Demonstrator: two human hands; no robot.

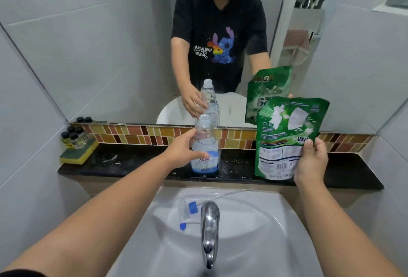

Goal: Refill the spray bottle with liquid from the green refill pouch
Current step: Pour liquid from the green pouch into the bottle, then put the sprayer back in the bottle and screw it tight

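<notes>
Upright on the dark ledge (132, 166), the uncapped spray bottle (205, 150) is gripped by the left hand (181, 150); the green refill pouch (284, 137) is pinched by the right hand (311, 161).

— What stays out of sight at the bench (136, 167)?
— The left hand (180, 149) covers the near side of the spray bottle (205, 144), hiding part of its label. The right hand (310, 161) masks the green refill pouch's (287, 135) lower right corner.

— And the small print?
— Too small to read on the pouch. The tap (209, 230) blocks part of the spray head (187, 210) lying in the sink (276, 221). The frame's bottom edge cuts off both forearms and the basin.
</notes>
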